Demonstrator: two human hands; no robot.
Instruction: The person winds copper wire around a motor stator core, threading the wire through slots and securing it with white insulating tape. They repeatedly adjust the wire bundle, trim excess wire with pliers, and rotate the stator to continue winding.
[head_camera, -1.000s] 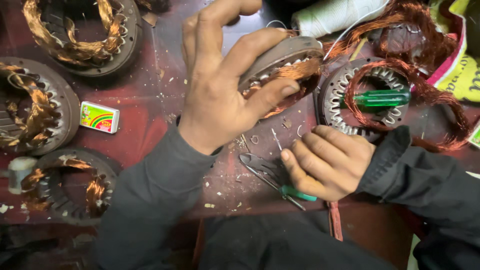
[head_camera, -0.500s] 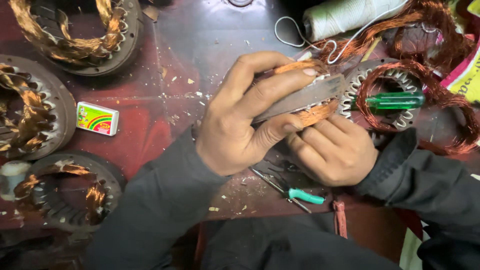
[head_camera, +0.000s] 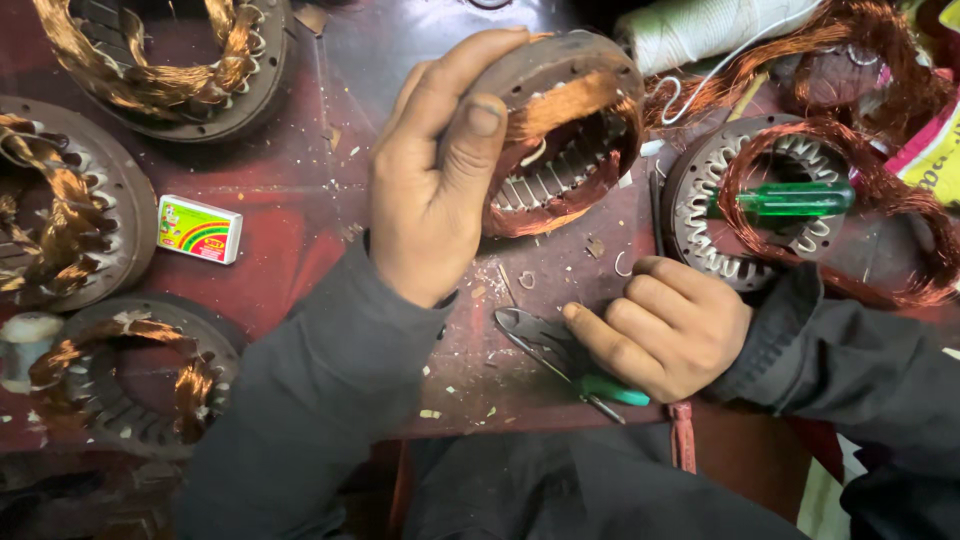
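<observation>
Stator ring (head_camera: 565, 135), a round slotted steel core wound with copper wire, is held off the red worktop (head_camera: 300, 215) by the left hand (head_camera: 435, 190), above the middle of the bench. It is tipped up on edge, its open bore facing down toward the camera and slightly right, so the ring's axis lies nearly along the line of sight. The left thumb presses on the near face beside the copper loop while the other fingers wrap over the outer rim behind, closed firmly on the core.

The right hand (head_camera: 665, 325) rests low on the worktop near its front edge, fingers curled shut on a pair of green-handled pliers (head_camera: 560, 350). The pliers lie flat, nose pointing up-left toward the left sleeve, handles running down-right under the palm.

Room is tight to the right: a second stator (head_camera: 705, 215) with a loose copper coil and a green screwdriver (head_camera: 790, 200) laid across it sits just beside the held ring. A spool of white thread (head_camera: 700, 30) lies at the far edge. To the left, a bare strip of worktop holds only a small colourful box (head_camera: 200, 228), beyond which three more wound stators (head_camera: 165, 70) crowd the left border.
</observation>
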